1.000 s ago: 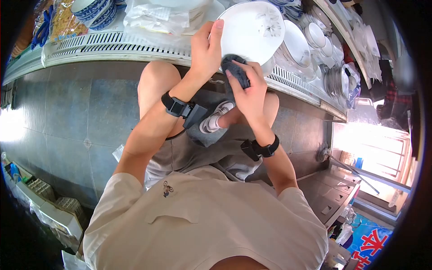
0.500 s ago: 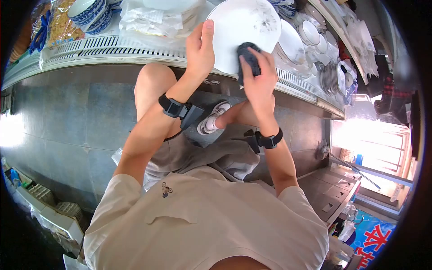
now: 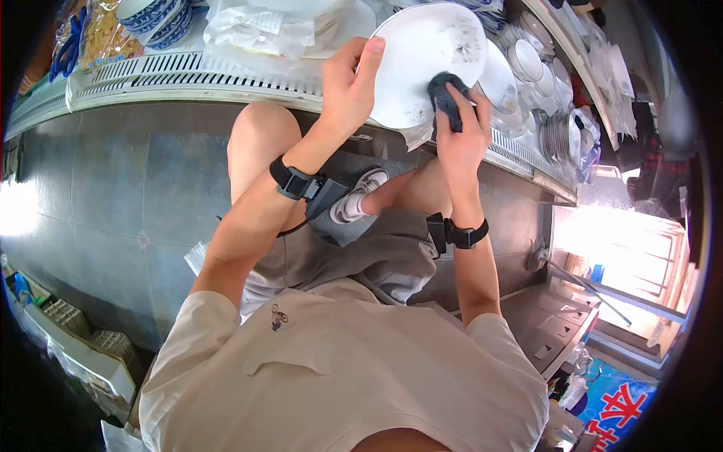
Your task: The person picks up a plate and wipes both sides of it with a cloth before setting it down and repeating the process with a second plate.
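Note:
A white plate (image 3: 414, 64) with a grey floral print near its upper right is held up over the shelf edge. My left hand (image 3: 352, 84) grips its left rim, the thumb on the face and the fingers mostly hidden. In my right hand (image 3: 464, 129) is a dark grey cloth (image 3: 447, 96), bunched under the fingertips and pressed against the plate's lower right part. A pale scrap, like paper or plastic (image 3: 419, 137), shows just below the plate's lower rim.
The slotted shelf (image 3: 218, 89) carries blue-patterned bowls (image 3: 167, 24), plastic wrapping (image 3: 267, 29), white bowls (image 3: 525, 60) and stacked plates (image 3: 559, 138). My knee (image 3: 262, 135) is below its edge. Drawers (image 3: 538, 328) stand at lower right, crates (image 3: 113, 345) at lower left.
Both hands and the plate have shifted slightly right. The cloth has moved right across the plate to its lower right rim, and the pale scrap below the plate shows more.

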Tool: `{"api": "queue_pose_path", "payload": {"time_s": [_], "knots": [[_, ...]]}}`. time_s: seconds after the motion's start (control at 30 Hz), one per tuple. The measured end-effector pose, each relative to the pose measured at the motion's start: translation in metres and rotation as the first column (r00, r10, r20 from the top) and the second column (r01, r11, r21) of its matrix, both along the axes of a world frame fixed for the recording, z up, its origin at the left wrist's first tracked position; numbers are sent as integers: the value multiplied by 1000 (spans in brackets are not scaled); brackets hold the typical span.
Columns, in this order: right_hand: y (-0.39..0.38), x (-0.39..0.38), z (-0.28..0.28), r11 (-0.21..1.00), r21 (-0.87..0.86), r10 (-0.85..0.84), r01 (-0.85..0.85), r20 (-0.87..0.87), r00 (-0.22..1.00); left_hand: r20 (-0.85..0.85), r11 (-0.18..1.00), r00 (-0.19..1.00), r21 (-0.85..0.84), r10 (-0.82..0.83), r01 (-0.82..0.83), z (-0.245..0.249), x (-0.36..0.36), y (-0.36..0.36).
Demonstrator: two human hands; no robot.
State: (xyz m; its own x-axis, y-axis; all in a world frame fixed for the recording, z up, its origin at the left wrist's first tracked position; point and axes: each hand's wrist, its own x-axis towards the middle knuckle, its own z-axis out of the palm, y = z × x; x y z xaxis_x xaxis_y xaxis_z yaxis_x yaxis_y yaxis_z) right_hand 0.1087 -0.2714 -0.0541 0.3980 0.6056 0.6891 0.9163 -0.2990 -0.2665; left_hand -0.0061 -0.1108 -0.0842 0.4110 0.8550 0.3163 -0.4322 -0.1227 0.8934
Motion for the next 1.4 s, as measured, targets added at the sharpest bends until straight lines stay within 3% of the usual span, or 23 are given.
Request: {"api": "queue_pose_path", "payload": {"time_s": [0.07, 0.13, 0.23, 0.3, 0.47, 0.6, 0.73, 0.87, 0.97, 1.0, 1.1, 1.13, 1.2, 1.3, 1.4], "knots": [[9, -10, -4, 1000, 23, -19, 20, -33, 999, 31, 1000, 999, -30, -8, 9, -1, 1, 0], [22, -29, -7, 994, 109, 34, -8, -239, 971, 61, 998, 998, -52, -29, 32, -2, 4, 2], [35, -58, -17, 980, 105, 194, -168, -334, 922, 73, 999, 997, -39, 8, -5, -3, -2, 6], [36, -68, -18, 964, 109, 265, -242, -371, 890, -25, 997, 999, -78, -21, 19, 2, -8, 9], [12, -39, -6, 954, -84, 256, -288, -269, 929, 43, 995, 999, -103, -7, 11, 0, -4, 10], [0, 3, 0, 996, -82, 47, -43, 45, 998, 64, 997, 998, -78, -23, 28, 4, -1, 6], [17, -14, -8, 998, 6, -55, 55, -65, 996, 48, 993, 998, -117, -30, 36, -3, 4, 6], [31, -61, -25, 983, 41, 186, -182, -304, 934, 50, 993, 999, -120, -16, 22, -3, -2, 13], [29, -77, -23, 968, 85, 249, -235, -398, 883, 34, 995, 999, -99, -1, 4, -6, -2, 12], [25, -73, -21, 968, 86, 250, -235, -398, 883, 56, 997, 998, -81, 12, -8, -7, -1, 10], [6, -49, 0, 976, -123, 135, -181, -314, 940, 110, 991, 993, -119, -48, 61, 1, 0, 7], [1, -40, 6, 978, -184, 56, -103, -247, 967, 114, 991, 992, -121, -50, 64, 2, 0, 6], [-6, -6, -3, 994, -99, 43, -42, 2, 999, 44, 998, 998, -27, -49, 50, 4, -2, 5], [-3, -4, 1, 998, -25, -66, 65, -79, 995, 36, 995, 996, -53, -86, 88, 4, -2, 2], [9, -26, -10, 999, 13, -34, 37, -189, 981, 66, 984, 991, -125, -116, 123, -3, 1, 6]]}}
